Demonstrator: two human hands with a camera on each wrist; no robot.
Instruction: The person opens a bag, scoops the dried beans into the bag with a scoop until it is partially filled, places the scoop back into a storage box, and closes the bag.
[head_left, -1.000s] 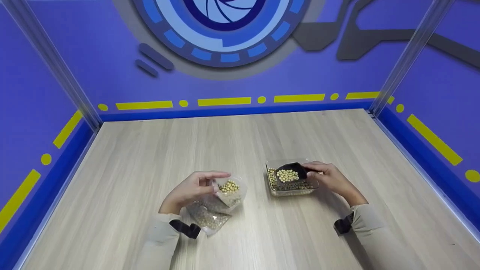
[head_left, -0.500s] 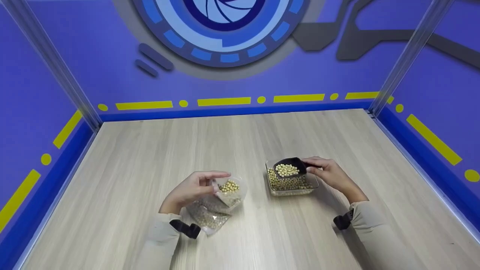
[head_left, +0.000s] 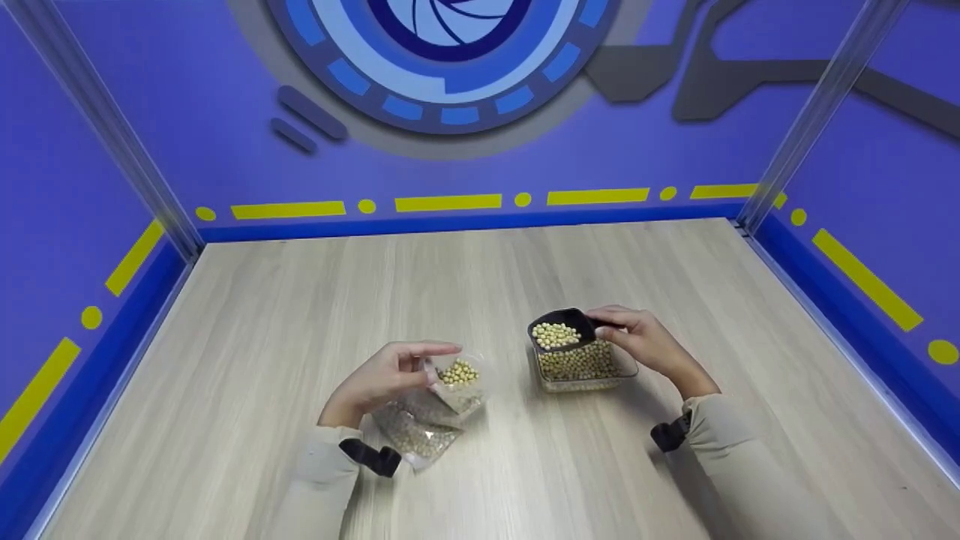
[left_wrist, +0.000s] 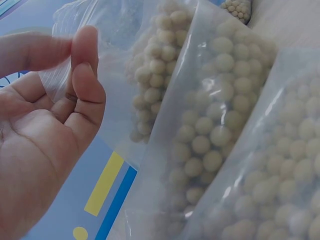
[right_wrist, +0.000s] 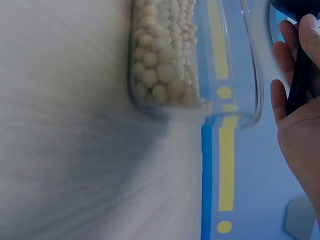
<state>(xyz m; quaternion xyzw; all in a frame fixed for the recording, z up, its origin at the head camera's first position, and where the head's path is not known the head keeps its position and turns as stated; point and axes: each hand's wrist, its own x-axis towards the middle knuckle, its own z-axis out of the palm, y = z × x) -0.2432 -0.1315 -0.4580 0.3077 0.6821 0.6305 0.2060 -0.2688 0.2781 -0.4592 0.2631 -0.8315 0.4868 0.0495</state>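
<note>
My right hand point(head_left: 641, 341) grips the handle of a black scoop point(head_left: 577, 322) loaded with pale round beads. The scoop is held above the left back part of a clear rectangular container point(head_left: 581, 386), which holds more of the same beads. In the right wrist view the scoop's black handle point(right_wrist: 299, 82) lies between thumb and fingers. My left hand point(head_left: 382, 379) pinches the rim of a clear plastic bag point(head_left: 465, 401), whose mouth gapes with beads showing inside. The left wrist view shows thumb and fingertips on the bag's top edge point(left_wrist: 62, 65).
A second clear bag of beads point(head_left: 420, 439) lies on the wooden table point(head_left: 360, 292) in front of the held bag, near my left wrist. Blue panels point(head_left: 480, 172) close off the back and both sides of the table.
My right hand has lifted the loaded scoop out of the beads and moved it up and left over the container. The left hand and its bag have stayed in place.
</note>
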